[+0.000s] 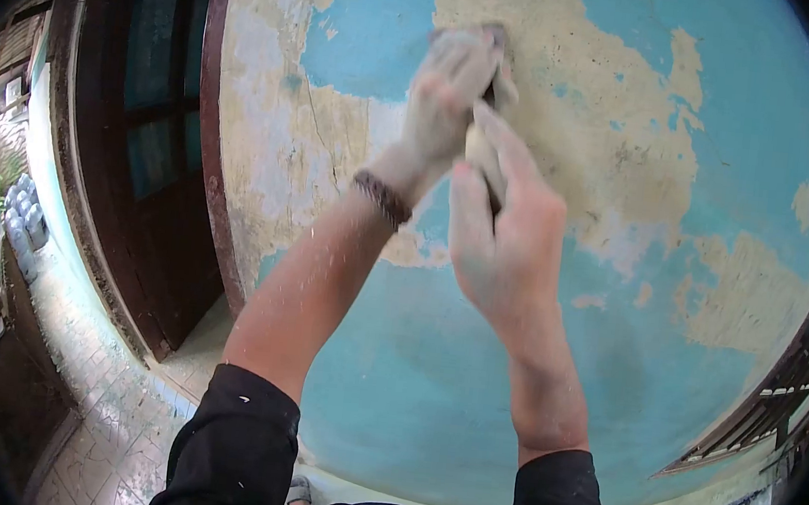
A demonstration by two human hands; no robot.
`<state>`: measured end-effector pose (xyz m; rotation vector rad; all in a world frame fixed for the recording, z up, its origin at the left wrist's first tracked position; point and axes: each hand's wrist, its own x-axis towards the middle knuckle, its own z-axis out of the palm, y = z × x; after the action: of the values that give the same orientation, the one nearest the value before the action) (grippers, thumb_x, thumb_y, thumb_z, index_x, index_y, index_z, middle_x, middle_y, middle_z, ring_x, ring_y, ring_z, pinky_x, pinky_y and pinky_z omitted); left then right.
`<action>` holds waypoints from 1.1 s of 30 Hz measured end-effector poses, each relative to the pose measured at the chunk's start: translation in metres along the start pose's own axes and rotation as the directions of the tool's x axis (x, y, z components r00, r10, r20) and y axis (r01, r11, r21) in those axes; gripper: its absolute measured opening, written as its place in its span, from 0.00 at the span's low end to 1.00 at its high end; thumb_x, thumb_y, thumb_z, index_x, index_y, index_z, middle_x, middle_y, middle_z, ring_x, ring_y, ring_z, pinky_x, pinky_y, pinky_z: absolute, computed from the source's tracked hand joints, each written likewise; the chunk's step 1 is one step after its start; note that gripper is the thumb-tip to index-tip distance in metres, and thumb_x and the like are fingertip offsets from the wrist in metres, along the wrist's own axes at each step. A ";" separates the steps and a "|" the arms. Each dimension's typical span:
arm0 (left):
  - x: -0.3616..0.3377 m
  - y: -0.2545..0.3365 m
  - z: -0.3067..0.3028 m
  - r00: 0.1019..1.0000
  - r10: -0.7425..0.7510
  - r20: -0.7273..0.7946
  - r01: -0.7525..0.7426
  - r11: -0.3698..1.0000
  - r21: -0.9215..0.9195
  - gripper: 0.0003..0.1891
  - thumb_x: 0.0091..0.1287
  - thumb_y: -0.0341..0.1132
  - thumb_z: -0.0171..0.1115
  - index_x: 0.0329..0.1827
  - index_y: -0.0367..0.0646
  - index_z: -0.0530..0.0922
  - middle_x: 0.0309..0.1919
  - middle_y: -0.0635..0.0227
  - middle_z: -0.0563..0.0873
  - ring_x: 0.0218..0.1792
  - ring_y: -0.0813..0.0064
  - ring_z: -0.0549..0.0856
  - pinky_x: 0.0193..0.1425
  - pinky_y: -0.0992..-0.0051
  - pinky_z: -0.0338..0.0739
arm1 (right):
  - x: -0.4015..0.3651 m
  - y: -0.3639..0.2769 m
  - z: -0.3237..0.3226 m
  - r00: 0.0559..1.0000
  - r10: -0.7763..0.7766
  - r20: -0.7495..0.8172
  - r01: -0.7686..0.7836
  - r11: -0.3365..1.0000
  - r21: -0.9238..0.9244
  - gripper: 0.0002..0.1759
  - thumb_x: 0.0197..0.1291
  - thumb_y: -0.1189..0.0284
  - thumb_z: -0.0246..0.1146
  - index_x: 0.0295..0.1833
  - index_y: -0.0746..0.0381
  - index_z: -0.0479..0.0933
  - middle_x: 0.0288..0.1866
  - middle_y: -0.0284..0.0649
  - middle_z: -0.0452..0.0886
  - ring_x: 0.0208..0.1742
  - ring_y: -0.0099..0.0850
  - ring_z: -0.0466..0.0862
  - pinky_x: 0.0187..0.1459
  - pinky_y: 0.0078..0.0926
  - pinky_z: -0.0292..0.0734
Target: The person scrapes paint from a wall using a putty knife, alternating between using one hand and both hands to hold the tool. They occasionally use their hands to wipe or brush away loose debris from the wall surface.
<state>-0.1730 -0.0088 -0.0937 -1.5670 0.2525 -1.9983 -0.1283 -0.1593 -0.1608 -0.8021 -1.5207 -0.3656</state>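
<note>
A person's dusty left hand (452, 87) and right hand (508, 238) close around a scraper (485, 158), pressing it high on the peeling blue wall (609, 350). A slip of the powdery fingers could gouge the plaster.

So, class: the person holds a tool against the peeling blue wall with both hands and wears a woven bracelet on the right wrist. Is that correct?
Not quite. The woven bracelet is on the left wrist, not the right; the head view shows it. The rest stands: left hand and right hand both hold the tool against the peeling blue wall.
</note>
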 end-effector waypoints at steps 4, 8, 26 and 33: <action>0.006 0.003 -0.004 0.994 -0.109 -0.016 0.108 0.993 -0.045 0.04 0.58 0.24 0.64 0.32 0.37 0.76 0.34 0.58 0.82 0.38 0.57 0.83 0.44 0.66 0.78 | 0.011 -0.010 0.005 1.000 -0.014 0.017 0.015 0.999 -0.032 0.21 0.60 0.76 0.58 0.59 0.73 0.73 0.27 0.56 0.81 0.29 0.53 0.84 0.30 0.44 0.77; -0.025 0.014 -0.013 0.993 -0.098 -0.064 0.091 0.990 -0.108 0.06 0.54 0.24 0.65 0.33 0.37 0.76 0.37 0.58 0.83 0.41 0.57 0.83 0.50 0.64 0.78 | -0.030 -0.009 0.011 0.997 0.000 0.081 0.003 0.999 -0.035 0.20 0.58 0.77 0.59 0.57 0.70 0.75 0.26 0.55 0.81 0.25 0.52 0.83 0.27 0.44 0.76; -0.042 0.023 -0.058 0.963 -0.126 0.237 0.147 0.987 -0.071 0.17 0.67 0.43 0.65 0.41 0.36 0.73 0.48 0.51 0.76 0.54 0.53 0.77 0.62 0.56 0.69 | 0.005 0.041 -0.027 0.982 -0.179 -0.055 0.159 0.953 -0.259 0.22 0.54 0.82 0.60 0.57 0.63 0.78 0.45 0.45 0.83 0.45 0.43 0.82 0.51 0.38 0.76; -0.035 0.030 -0.092 0.905 -0.094 0.415 0.022 0.984 0.174 0.27 0.58 0.49 0.71 0.49 0.39 0.70 0.48 0.56 0.74 0.51 0.55 0.73 0.60 0.58 0.63 | 0.043 0.085 -0.005 0.638 -0.701 0.317 0.754 0.487 -0.441 0.18 0.51 0.74 0.63 0.49 0.58 0.84 0.50 0.33 0.82 0.53 0.30 0.79 0.54 0.34 0.69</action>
<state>-0.2443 -0.0326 -0.1642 -1.8624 -0.1318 -1.6175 -0.0645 -0.0916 -0.1389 -0.5348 -1.8309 -1.4929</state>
